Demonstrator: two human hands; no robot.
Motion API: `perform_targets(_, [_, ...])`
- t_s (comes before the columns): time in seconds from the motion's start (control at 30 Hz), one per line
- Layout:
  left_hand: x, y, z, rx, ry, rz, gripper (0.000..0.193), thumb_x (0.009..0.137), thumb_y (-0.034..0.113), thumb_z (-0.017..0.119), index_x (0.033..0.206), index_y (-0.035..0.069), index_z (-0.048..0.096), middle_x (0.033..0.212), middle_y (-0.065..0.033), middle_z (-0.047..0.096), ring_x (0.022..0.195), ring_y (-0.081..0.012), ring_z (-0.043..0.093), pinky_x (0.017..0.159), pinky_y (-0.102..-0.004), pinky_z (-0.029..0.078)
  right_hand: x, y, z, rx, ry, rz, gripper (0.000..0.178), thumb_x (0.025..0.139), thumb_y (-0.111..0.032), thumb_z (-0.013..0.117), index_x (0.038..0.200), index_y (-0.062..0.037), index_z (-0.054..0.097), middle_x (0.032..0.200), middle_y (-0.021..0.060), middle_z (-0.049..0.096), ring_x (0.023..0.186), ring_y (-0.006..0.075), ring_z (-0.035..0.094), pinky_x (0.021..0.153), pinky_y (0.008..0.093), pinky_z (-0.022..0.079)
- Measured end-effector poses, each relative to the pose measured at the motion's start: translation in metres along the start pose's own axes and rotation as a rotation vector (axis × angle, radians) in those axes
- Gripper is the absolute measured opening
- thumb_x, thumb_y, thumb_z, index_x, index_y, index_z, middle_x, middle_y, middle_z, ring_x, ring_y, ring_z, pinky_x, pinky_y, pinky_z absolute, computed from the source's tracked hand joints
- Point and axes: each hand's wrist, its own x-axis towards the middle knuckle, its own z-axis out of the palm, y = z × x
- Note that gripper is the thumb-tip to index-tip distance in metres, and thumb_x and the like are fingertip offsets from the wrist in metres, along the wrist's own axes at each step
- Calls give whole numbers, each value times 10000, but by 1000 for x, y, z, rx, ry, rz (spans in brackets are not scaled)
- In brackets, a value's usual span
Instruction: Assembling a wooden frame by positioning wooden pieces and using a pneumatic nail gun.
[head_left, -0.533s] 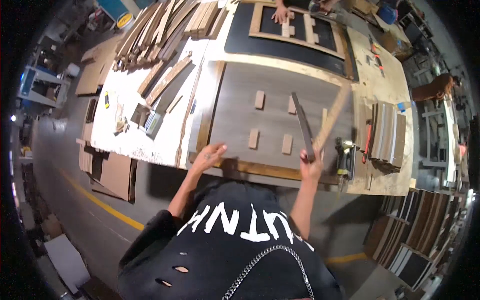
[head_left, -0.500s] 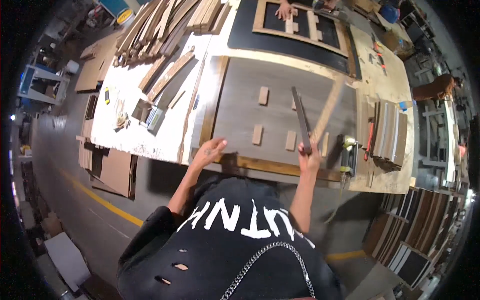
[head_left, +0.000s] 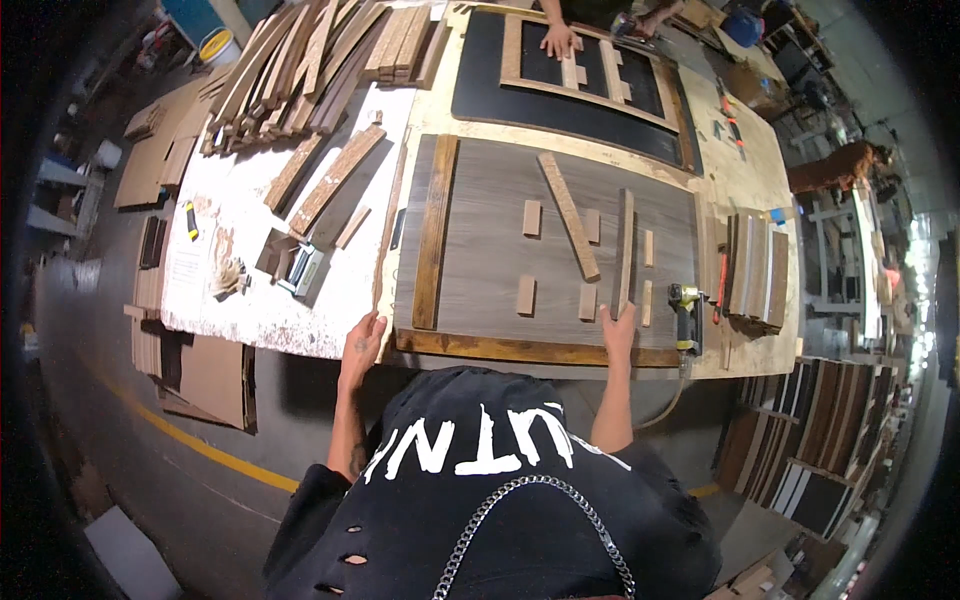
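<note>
"Holding what, that right hand?"

"A long stick; the grip's closed round its near end. It lies straight ahead over the grey board, pointing from the bench's near edge toward the far one."

"And the left hand?"

"Farther from the stick, at the near edge. Whether it grips anything, I can't tell."

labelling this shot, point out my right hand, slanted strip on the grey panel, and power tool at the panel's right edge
Right hand [head_left: 619, 329]: head view, back of hand.
Slanted strip [head_left: 568, 215]: head view, middle of its top face.
Power tool [head_left: 685, 324]: head view, middle of its dark body.
</note>
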Motion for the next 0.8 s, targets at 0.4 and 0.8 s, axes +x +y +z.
perform_targets(0.4, [-10,61,28,69,-94,-35,547,980,382,517,1302,-59,511,1060,-234,668,974,-292,659,834,-360,508,57,-23,1,-253,-271,-27,429,784,-259,677,1158,-62,605,1107,267,591,1062,437,552,889,470,467])
perform_targets(0.8, [-43,82,43,122,-146,-95,517,995,365,506,1271,-71,517,1089,-222,668,1061,-278,641,915,-338,479,66,-103,68,-275,-246,-313,520,804,-216,732,1185,24,474,1107,240,543,1024,431,577,801,488,526])
